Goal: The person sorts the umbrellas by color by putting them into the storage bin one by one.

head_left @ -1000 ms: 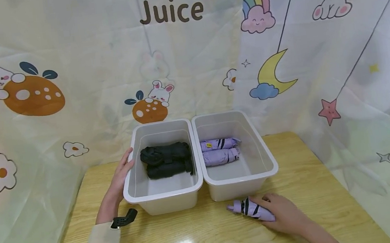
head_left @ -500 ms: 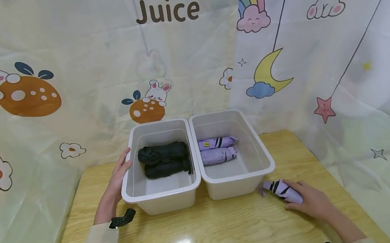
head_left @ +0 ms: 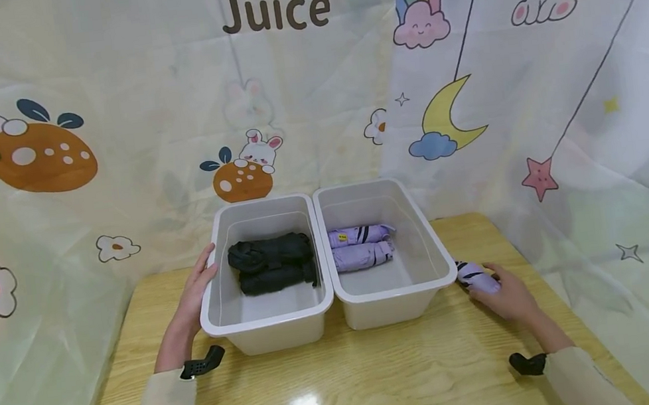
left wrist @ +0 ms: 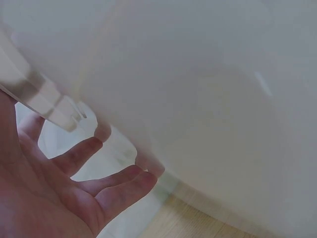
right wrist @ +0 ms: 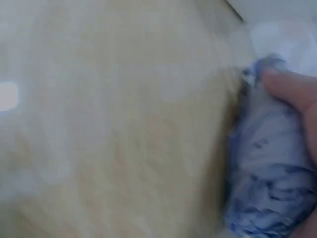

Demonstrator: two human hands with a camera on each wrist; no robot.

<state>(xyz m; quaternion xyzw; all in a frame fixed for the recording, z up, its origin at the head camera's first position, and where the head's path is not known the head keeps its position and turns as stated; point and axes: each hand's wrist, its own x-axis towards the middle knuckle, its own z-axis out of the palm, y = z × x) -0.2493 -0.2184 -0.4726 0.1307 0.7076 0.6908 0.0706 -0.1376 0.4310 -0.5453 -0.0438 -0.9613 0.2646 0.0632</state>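
Observation:
My right hand [head_left: 509, 296] grips a folded lilac umbrella [head_left: 477, 277] with black stripes, beside the right bin's outer right side. In the right wrist view the umbrella [right wrist: 272, 158] looks blurred, with the thumb pressed along it. My left hand [head_left: 193, 296] touches the outer left side of the left grey bin [head_left: 279, 336]. Its fingers [left wrist: 124, 191] are spread and fairly straight, tips against the wall. Two black folded umbrellas [head_left: 273, 254] lie in that bin. Inside the right grey bin [head_left: 385, 310] are two lilac folded umbrellas [head_left: 362, 257], toward its left wall.
Both bins stand side by side on a wooden table [head_left: 381, 383], near its back edge. A printed cloth [head_left: 312, 97] hangs behind and along the sides. Black wrist straps [head_left: 201, 363] sit at both sleeves.
My right hand has carried the lilac umbrella from in front of the right bin, rightward and then back along its right side. My left hand has stayed on the left bin.

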